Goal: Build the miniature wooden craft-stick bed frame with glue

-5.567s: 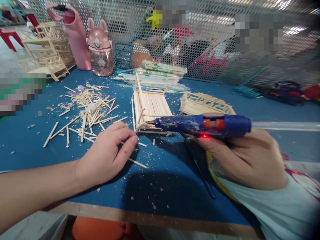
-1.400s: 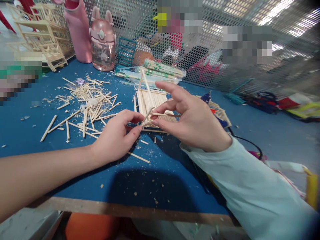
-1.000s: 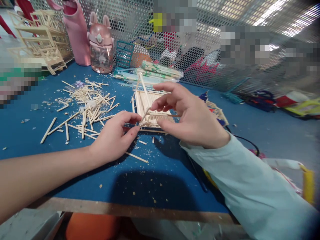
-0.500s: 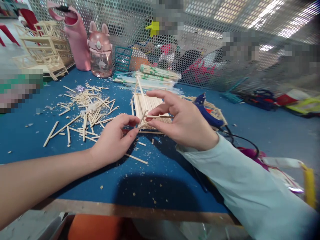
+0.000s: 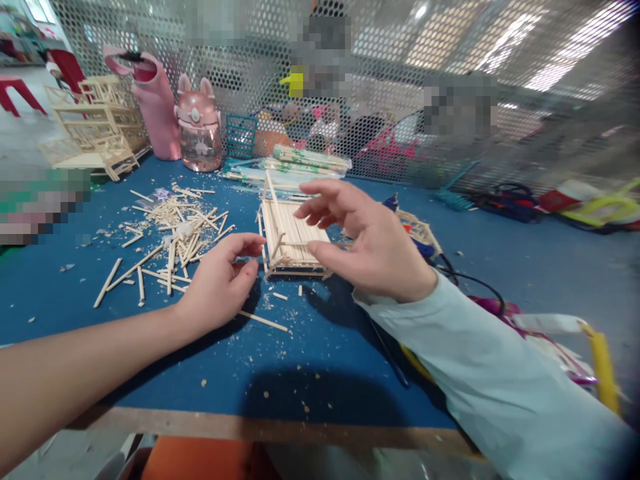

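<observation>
A small wooden stick model (image 5: 295,230) with a slatted floor and a few upright sticks stands on the blue tabletop. At its left front corner, my left hand (image 5: 223,277) is open, thumb and fingers apart with nothing between them. My right hand (image 5: 377,243) hovers over the model's right side, fingers spread and open. Its thumb overlaps a thin horizontal stick (image 5: 295,244) that runs from a short front upright; whether they touch I cannot tell. A loose stick (image 5: 265,321) lies in front of the model.
Cut sticks (image 5: 185,227) lie scattered at left. Behind stand a pink bottle (image 5: 155,110), a rabbit-eared bottle (image 5: 200,137) and a larger stick model (image 5: 95,127). Packaged sticks (image 5: 310,160) rest by the perforated metal screen (image 5: 390,147). A blue glue gun (image 5: 425,250) with a cable is at right.
Both hands have loosened from the front corner of the model. My left hand has drawn back to the left; my right fingers have spread and lifted. The view has shifted slightly.
</observation>
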The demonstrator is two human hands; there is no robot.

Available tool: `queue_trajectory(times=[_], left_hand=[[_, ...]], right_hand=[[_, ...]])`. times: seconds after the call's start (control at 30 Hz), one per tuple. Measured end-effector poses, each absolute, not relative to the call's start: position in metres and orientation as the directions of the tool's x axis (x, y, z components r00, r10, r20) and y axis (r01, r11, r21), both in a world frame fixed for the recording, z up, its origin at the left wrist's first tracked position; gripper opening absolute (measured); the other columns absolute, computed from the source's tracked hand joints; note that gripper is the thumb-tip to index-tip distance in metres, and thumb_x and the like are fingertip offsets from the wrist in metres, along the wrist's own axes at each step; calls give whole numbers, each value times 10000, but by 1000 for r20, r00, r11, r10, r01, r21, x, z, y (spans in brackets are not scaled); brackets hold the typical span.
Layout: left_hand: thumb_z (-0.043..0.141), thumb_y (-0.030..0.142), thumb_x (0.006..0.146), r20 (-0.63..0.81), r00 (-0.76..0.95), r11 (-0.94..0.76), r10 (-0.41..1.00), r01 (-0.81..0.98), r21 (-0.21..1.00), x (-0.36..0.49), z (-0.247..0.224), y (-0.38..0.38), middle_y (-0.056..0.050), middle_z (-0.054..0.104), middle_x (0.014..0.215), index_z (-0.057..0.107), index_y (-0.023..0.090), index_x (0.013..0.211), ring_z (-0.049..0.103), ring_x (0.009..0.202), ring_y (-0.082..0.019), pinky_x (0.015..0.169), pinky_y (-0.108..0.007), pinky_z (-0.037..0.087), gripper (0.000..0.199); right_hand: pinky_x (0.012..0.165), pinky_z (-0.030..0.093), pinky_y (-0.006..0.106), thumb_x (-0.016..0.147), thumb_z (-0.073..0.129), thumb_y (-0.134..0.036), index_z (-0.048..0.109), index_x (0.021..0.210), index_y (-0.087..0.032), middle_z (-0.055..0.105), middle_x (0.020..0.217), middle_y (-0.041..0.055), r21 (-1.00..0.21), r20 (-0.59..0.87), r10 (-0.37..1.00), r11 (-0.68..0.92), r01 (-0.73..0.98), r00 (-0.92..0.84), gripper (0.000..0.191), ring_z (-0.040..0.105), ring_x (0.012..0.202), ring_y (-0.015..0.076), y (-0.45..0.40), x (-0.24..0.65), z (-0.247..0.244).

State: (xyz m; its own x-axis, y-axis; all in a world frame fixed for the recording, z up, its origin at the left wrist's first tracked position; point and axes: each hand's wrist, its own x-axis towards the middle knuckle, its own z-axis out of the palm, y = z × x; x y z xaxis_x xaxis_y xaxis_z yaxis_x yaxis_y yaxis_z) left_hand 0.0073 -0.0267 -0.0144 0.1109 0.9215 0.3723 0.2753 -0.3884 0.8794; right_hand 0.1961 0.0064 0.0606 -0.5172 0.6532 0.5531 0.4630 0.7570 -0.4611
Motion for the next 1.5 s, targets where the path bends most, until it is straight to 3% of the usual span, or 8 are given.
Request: queue_trajectory(times=[0.2, 0.33, 0.47, 0.63, 0.97, 1.17, 1.33, 1.5], left_hand=[[533, 140, 796, 635, -51, -582, 771, 349, 735, -13, -8, -11, -46, 568, 912, 557, 178, 1039, 555, 834, -136, 659, -242, 480, 247], [548, 134, 770, 660, -228, -500, 716, 492, 713, -29, 2, 7, 2, 534, 748, 565, 170, 982, 486, 617, -100, 530, -212, 411, 216], [557, 130, 764, 720, -305, -450, 623, 613, 649, -40, 21, 31, 12, 537, 700, 575, 176, 862, 476, 594, -111, 598, -253, 422, 110], [538, 111, 767, 731, -410, -447, 545, 596, 667, -38, 37, 50, -5, 548, 748, 552, 178, 843, 515, 684, -132, 658, -258, 424, 102], [503, 229, 818, 599, -192, -481, 777, 432, 763, -15, 16, 16, 8, 555, 711, 555, 161, 890, 464, 571, -91, 563, -216, 387, 111], [494, 287, 822, 566, -30, -514, 824, 381, 768, 0, 26, -10, -1, 558, 697, 570, 155, 831, 460, 580, -102, 525, -218, 361, 153], [472, 307, 835, 562, 95, -515, 822, 546, 661, 0, 28, -18, 11, 533, 599, 570, 167, 720, 446, 550, -110, 536, -244, 339, 206], [519, 225, 765, 415, 9, -356, 910, 530, 769, 1, 26, -10, 20, 517, 612, 554, 172, 792, 443, 544, -109, 540, -245, 353, 69]], right_hand=[[573, 414, 241, 770, 587, -223, 516, 718, -208, 499, 652, -39, -467, 784, 597, 748, 471, -172, 89, 466, 592, 88, -6, 209, 66], [450, 315, 210, 778, 575, -235, 497, 532, -177, 451, 471, -53, -432, 572, 665, 742, 513, -481, 264, 383, 443, 60, -20, 219, 47], [521, 367, 220, 790, 585, -283, 691, 726, -177, 618, 541, -7, -307, 262, 694, 719, 624, -671, 163, 513, 490, 90, -25, 211, 22], [587, 399, 269, 818, 575, -335, 734, 869, -233, 731, 776, 64, -138, 223, 770, 632, 762, -598, 195, 644, 692, 183, -26, 188, 3], [695, 466, 256, 893, 455, -218, 640, 862, -163, 698, 816, 60, -262, 396, 706, 700, 665, -587, 196, 635, 744, 145, -31, 187, 14], [630, 500, 241, 861, 491, -202, 593, 956, -189, 694, 755, 19, -516, 593, 691, 720, 464, -413, 140, 650, 640, 126, -32, 191, 12], [682, 526, 284, 820, 555, -224, 617, 1009, -196, 721, 820, 45, -479, 638, 697, 692, 539, -328, 201, 678, 714, 159, -28, 196, 9], [707, 524, 281, 810, 551, -209, 687, 871, -196, 732, 804, 42, -509, 610, 735, 649, 565, -295, 150, 684, 740, 165, -28, 192, 12]])
